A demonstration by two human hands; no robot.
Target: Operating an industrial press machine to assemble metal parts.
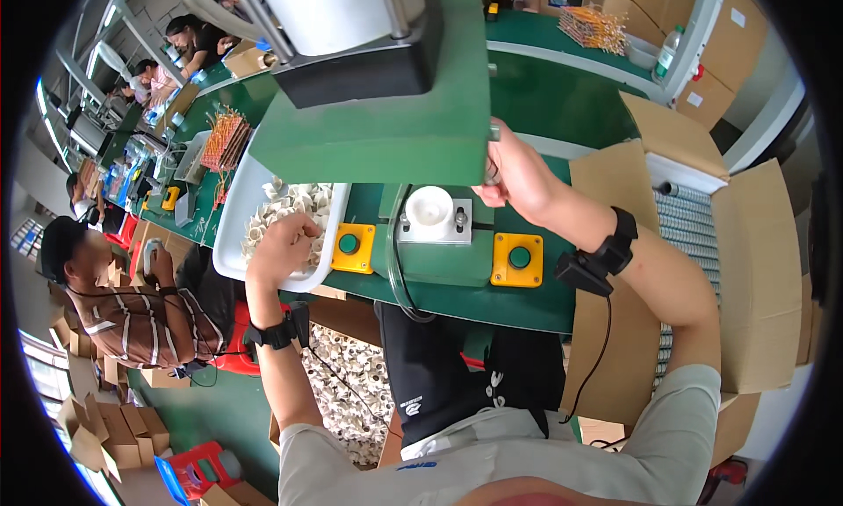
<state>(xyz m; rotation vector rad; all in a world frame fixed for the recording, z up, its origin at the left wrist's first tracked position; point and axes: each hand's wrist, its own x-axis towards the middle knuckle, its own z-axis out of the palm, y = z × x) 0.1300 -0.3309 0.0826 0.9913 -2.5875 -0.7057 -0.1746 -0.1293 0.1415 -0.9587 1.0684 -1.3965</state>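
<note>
My left hand (283, 247) is over a white plastic tray (230, 258) heaped with small white plastic parts (294, 205). Its fingers are curled down among the parts, and whatever they pinch is hidden. Beside the right edge of a green press head (395, 137), my right hand (520, 179) is closed, its fingertips partly behind the plate; what it holds, if anything, cannot be made out. Under the press head, a round white cup-shaped piece (430, 211) sits on a metal fixture plate (458, 228). Two yellow boxes with green push buttons, a left one (353, 248) and a right one (517, 260), flank the fixture.
At my right stands an open cardboard box (755, 269) with rows of grey ribbed tubes (689, 234). Below the bench, a container holds many white pieces (347, 379). A black hose (393, 273) loops beside the fixture. A seated person (140, 304) is at the left.
</note>
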